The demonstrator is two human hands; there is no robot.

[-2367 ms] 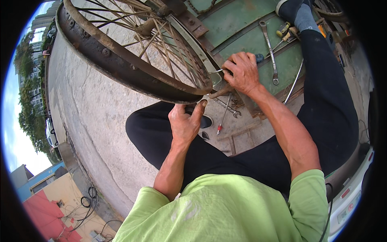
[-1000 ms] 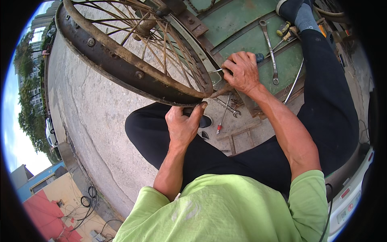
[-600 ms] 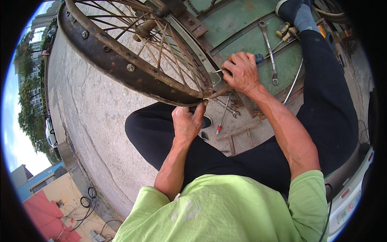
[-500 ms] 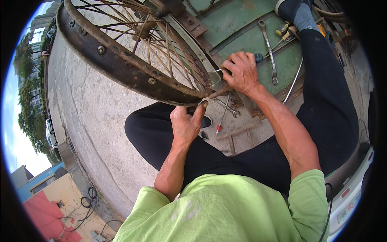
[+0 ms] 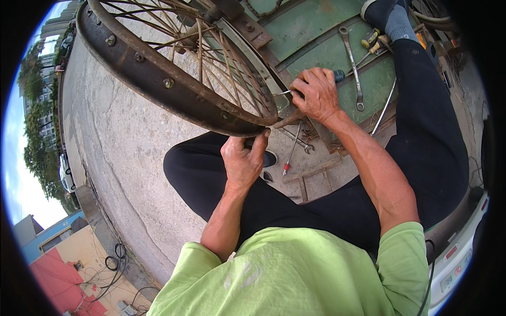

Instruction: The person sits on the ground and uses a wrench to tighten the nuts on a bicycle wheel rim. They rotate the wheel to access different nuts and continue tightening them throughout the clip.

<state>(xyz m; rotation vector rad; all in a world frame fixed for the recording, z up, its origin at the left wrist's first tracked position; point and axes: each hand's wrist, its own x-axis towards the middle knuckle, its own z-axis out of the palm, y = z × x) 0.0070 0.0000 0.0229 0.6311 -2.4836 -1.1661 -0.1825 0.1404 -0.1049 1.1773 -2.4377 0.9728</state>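
Note:
A rusty spoked wheel point(image 5: 150, 73) with nuts along its dark rim tilts at the upper left. My left hand point(image 5: 242, 160) is closed at the rim's lower end, thumb up against its edge and fingers partly hidden beneath. My right hand point(image 5: 318, 95) pinches a thin metal rod point(image 5: 283, 93) that points at the wheel's right side. A dark blue handle point(image 5: 339, 75) shows just beyond that hand; whether it belongs to the rod, I cannot tell. A rusty bar point(image 5: 287, 120) lies below the right hand, beside the rim.
On the green metal panel point(image 5: 321, 45) lie a long ring spanner point(image 5: 352, 68) and yellow-handled screwdrivers point(image 5: 373, 42). A red-handled screwdriver point(image 5: 288, 160) and an open-ended spanner point(image 5: 305, 146) rest on the concrete. My foot point(image 5: 378, 15) is at the panel's far edge.
The wheel has turned a little: the nuts sit at different places along the rim. My left hand stays at the rim's lower end, and the right hand has barely moved.

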